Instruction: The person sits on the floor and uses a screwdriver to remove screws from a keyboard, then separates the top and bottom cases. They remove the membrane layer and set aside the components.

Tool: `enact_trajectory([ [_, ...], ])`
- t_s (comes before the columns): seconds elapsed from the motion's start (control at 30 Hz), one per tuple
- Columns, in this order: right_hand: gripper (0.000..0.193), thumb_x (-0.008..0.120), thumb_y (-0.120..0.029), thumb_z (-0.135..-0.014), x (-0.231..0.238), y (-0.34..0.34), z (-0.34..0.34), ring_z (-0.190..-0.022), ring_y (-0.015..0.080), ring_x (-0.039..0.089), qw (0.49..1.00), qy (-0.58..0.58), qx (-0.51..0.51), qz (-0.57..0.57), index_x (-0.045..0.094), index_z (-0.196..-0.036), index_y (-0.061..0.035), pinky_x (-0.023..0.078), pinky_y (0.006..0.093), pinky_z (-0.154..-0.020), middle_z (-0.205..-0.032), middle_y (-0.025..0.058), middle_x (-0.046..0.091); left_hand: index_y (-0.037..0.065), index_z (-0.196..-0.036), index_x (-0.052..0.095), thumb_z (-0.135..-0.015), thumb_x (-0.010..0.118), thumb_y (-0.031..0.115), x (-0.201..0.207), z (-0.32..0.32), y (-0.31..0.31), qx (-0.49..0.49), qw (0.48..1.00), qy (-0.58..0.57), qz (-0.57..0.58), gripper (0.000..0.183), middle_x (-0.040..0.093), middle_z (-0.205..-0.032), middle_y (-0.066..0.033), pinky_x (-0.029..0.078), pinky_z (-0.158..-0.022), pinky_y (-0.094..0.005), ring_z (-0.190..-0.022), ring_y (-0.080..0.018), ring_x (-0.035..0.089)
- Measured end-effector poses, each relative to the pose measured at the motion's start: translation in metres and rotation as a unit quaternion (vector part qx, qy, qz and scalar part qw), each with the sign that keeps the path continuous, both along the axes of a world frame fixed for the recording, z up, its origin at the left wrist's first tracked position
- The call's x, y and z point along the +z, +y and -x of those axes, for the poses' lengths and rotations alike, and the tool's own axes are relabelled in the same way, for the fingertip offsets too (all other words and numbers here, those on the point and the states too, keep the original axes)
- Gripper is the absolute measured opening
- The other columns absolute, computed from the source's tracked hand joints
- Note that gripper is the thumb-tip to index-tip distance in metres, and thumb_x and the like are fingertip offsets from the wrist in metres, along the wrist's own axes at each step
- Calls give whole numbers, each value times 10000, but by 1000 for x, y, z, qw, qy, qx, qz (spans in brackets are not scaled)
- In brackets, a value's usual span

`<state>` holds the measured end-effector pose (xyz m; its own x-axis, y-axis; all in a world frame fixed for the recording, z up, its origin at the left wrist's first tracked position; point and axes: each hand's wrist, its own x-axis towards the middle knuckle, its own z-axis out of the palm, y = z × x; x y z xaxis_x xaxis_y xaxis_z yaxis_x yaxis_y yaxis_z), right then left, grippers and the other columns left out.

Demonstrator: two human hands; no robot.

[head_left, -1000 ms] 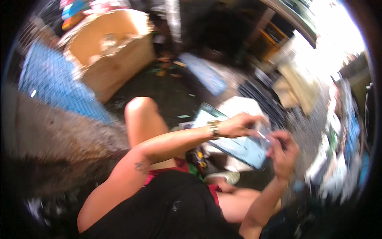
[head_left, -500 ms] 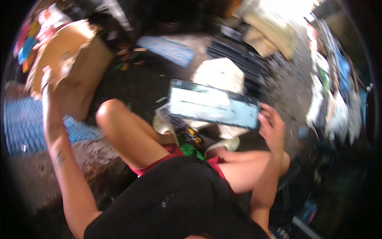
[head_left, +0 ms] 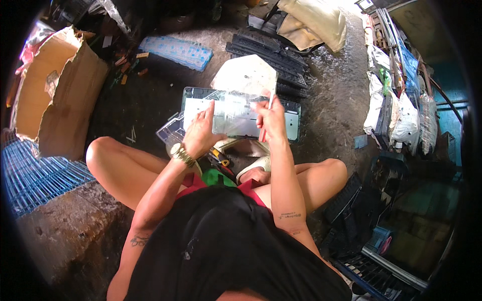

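Across my lap lies a long, flat, silver-white panel (head_left: 241, 120) with a dark rim. My left hand (head_left: 202, 131), with a gold watch on its wrist, rests on the panel's left part, fingers stretched out and open. My right hand (head_left: 273, 122) is closed over the right half of the panel around a slim tool with a red end (head_left: 263, 134); its kind is hard to tell. Beneath the panel's left end sits a dark metal frame piece (head_left: 171, 130). A pale many-sided board (head_left: 247, 74) is just beyond the panel.
A torn cardboard box (head_left: 75, 100) stands at the left near a blue wire rack (head_left: 40, 170). Beyond are a blue patterned slab (head_left: 176, 51) and stacked black ribbed panels (head_left: 273, 62). A yellow-and-black tool (head_left: 219, 158) lies between my legs. Filled bags (head_left: 401, 120) line the right.
My left hand has come from the cardboard box onto the panel. My right hand has left the panel's right edge and now grips the slim tool above it.
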<state>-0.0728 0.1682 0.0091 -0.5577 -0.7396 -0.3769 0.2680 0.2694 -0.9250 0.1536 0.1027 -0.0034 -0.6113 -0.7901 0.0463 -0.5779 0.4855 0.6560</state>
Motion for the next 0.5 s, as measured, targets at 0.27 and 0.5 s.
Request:
enact_trajectory([
  [0.27,453,634,0,-921,8,38,20,-510,73,523,993,-108,-31,39,582,-1370,-36,401,223,-394,-962,55,660,16,-1359,601,-888,781,79,37,-38,-28,-26,908,186,-375,508,693,-905,-45,504,-717,-221,-811,-52,620],
  [0.5,230,666,-182,-949,-67,31,-5,-507,175,614,981,75,100,-146,724,-1156,-100,485,316,-443,-745,58,691,136,-1243,677,-772,840,264,-21,-93,-61,108,965,-233,-57,515,752,-989,-198,593,-790,-463,-932,-378,734],
])
